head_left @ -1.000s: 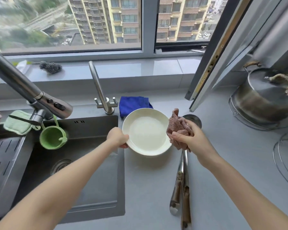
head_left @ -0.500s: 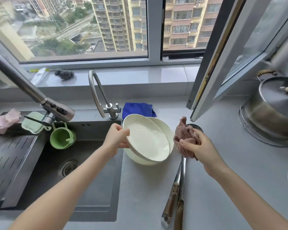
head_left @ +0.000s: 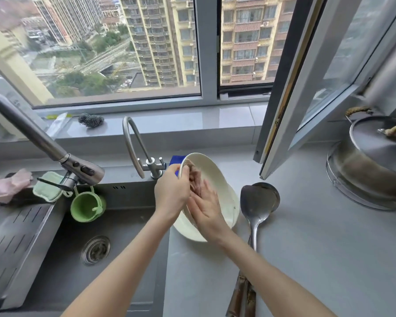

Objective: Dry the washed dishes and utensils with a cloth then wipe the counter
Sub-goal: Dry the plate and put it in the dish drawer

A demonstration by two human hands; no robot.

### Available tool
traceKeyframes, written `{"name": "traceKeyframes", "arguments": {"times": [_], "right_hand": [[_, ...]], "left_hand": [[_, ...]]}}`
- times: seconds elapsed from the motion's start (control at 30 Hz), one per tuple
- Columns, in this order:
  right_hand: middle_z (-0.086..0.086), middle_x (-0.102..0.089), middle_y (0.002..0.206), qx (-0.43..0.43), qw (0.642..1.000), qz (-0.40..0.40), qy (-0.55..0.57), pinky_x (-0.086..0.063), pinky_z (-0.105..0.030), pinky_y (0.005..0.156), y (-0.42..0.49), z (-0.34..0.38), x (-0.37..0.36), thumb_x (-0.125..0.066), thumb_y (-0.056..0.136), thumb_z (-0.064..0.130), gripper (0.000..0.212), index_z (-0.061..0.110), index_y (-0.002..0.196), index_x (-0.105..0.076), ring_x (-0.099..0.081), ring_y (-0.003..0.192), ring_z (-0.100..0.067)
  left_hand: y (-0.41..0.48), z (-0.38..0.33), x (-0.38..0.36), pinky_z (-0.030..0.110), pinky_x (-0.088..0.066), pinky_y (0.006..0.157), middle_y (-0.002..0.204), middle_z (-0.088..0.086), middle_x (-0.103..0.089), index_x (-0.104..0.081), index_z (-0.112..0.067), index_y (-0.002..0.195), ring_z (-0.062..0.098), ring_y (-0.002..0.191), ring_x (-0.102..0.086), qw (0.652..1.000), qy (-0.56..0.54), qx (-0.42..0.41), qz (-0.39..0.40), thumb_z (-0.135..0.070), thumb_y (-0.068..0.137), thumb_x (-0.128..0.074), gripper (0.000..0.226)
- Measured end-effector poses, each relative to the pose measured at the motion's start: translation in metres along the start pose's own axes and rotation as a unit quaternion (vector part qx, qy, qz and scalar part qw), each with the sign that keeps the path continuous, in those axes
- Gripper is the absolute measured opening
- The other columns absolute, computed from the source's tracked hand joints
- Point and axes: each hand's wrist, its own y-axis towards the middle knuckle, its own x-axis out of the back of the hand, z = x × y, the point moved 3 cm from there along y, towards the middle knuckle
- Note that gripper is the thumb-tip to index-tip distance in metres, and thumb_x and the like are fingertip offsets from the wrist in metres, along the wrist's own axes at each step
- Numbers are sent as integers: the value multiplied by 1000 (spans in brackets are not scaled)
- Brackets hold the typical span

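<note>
Drying the plate (head_left: 209, 172) is the step you are on. Your left hand (head_left: 172, 191) grips its left rim, fingers curled round the edge, and holds it tipped up steeply. Your right hand (head_left: 207, 210) lies with fingers stretched out, pressing the brown cloth (head_left: 193, 179) against the plate's inner face. The tilted plate hangs over a second plate (head_left: 232, 213) that lies flat on the bench (head_left: 318, 259), just right of the sink (head_left: 62, 259). Whether the two plates touch at the bottom edge you cannot tell, because your hands cover that spot. Judging by how things lie, the task is at an early stage: the second plate and the two long-handled utensils (head_left: 258, 202) beside it wait to be dried, and the bench is not yet wiped. The next move calls for sweeping the cloth round the whole inner face and out to the rim. Then turn the plate in your left hand so the back gets the same treatment. Hold the rim firmly while you do it, since a wet plate on edge can slip and knock the one beneath. A blue cloth (head_left: 174, 159) lies folded behind the plates, near the small tap.
</note>
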Motion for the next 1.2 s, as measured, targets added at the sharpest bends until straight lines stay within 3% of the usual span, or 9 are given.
{"name": "traceKeyframes", "arguments": {"times": [0.2, 0.37, 0.53, 0.63, 0.8, 0.9, 1.07, 1.13, 1.2], "right_hand": [[-3, -16, 159, -58, 987, -99, -110, -10, -45, 117, 53, -31, 16, -25, 92, 40, 53, 36, 145, -32, -8, 147, -28], [2, -22, 158, -207, 964, -139, -92, -29, -36, 110, 23, -14, -3, -26, 101, 25, 47, 37, 146, -33, -26, 140, -26], [22, -51, 135, 18, 991, -43, 127, -34, -17, 105, -32, 50, -14, -39, 85, 15, 51, 42, 124, -59, -44, 131, 0], [21, -50, 135, 63, 996, -20, -65, -37, -26, 107, -52, 18, 5, -39, 76, 0, 62, 38, 118, -65, -47, 131, -11], [-14, -63, 125, 94, 903, -97, -408, -53, -60, 76, -27, -17, 46, -44, 68, -8, 52, 17, 104, -74, -59, 107, -51], [-16, -65, 119, 75, 915, -218, -332, -57, -47, 77, -7, 16, 70, -41, 80, -2, 51, 16, 120, -66, -64, 97, -41], [2, -61, 64, -22, 926, -334, 176, -46, -26, 48, -24, 90, 108, -46, 98, 10, 23, 26, 109, -58, -53, 51, -15], [5, -69, 83, -102, 955, -235, 152, -55, -32, 66, -25, 98, 102, -45, 98, 18, 23, 28, 109, -62, -65, 72, -13], [4, -64, 122, -151, 964, -188, -112, -47, -35, 94, -32, 90, 92, -48, 95, 22, 28, 29, 119, -62, -62, 107, -16]], "left_hand": [[2, -8, 20, 29, -30, 52, 54, -2, -44, -46, -12, 63, 20, 60, -45, 996, 19, -82, 2, -27, 95, -46, 35], [1, -19, 24, 32, -35, 60, 64, 2, -58, -62, -10, 80, 23, 67, -53, 994, 12, -105, -31, -27, 95, -46, 27], [17, -15, 35, 30, -43, 60, 50, -4, -56, -59, -9, 67, 17, 56, -54, 995, -76, -60, 12, -23, 90, -50, 29], [26, -12, 47, 37, -47, 67, 61, -3, -60, -67, -21, 63, 17, 64, -53, 987, -134, -52, 76, -32, 81, -55, 24], [28, -19, 63, 36, -49, 73, 90, 4, -74, -76, -17, 85, 17, 73, -59, 979, -107, -68, 162, -28, 85, -61, 19], [21, -12, 71, 36, -42, 64, 78, 12, -64, -70, -18, 74, 22, 69, -56, 968, -129, -25, 214, -21, 91, -58, 21], [15, 16, 83, 43, -36, 70, 81, 16, -66, -73, -14, 74, 30, 76, -54, 946, -222, 67, 227, -26, 88, -62, 22], [9, 23, 85, 39, -32, 69, 80, 17, -63, -71, -10, 73, 30, 77, -52, 939, -248, 99, 217, -25, 88, -63, 23], [6, 30, 85, 38, -35, 70, 85, 22, -65, -69, -7, 79, 31, 80, -55, 929, -276, 121, 216, -27, 84, -65, 21]]}}
